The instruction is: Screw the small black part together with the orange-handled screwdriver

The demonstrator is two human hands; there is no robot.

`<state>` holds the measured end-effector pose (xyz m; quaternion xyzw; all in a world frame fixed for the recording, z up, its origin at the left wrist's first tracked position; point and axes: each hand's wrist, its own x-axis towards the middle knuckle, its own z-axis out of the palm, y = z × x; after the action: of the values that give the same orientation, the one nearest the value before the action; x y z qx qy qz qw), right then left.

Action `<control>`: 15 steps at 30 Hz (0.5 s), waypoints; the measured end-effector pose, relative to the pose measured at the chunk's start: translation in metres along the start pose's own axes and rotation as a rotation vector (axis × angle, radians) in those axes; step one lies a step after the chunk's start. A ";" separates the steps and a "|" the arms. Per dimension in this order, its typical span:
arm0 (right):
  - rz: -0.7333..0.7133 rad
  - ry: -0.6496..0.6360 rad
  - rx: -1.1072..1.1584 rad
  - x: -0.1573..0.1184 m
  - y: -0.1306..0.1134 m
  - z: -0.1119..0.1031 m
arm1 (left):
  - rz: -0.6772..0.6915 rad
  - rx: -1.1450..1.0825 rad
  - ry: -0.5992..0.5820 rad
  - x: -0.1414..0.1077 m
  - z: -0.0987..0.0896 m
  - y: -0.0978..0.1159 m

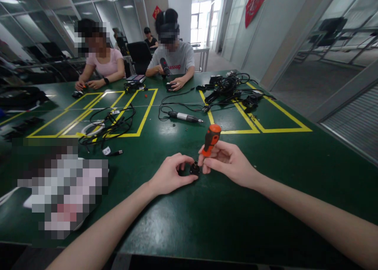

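Observation:
On the green table in front of me stands a small round black part (194,169) with a brass-coloured piece at its top. My left hand (174,171) grips this part from the left, thumb on the near side and fingers on the far side. My right hand (226,159) holds a screwdriver (213,135) with an orange and dark grey handle, butt end up and tilted a little to the right. The screwdriver's lower end is hidden by my fingers, close beside the black part; whether it touches cannot be told.
A silver and black pen-shaped power tool (184,117) with a cord lies beyond my hands. Tangled black cables (232,87) pile up at the right back, more cables (115,122) at left. A blurred-out object (71,191) lies left. Two people work across the table.

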<state>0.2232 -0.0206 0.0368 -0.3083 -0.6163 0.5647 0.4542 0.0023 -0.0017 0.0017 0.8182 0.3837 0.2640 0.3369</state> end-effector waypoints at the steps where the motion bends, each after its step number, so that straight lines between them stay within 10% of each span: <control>1: 0.005 0.007 0.003 0.000 0.001 0.000 | 0.000 0.002 -0.001 0.000 0.000 0.000; 15: 0.006 0.011 -0.031 -0.001 0.001 0.000 | -0.019 0.015 -0.007 0.001 0.003 0.002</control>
<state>0.2236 -0.0214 0.0354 -0.3203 -0.6214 0.5547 0.4513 0.0051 -0.0030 0.0015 0.8180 0.3922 0.2551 0.3346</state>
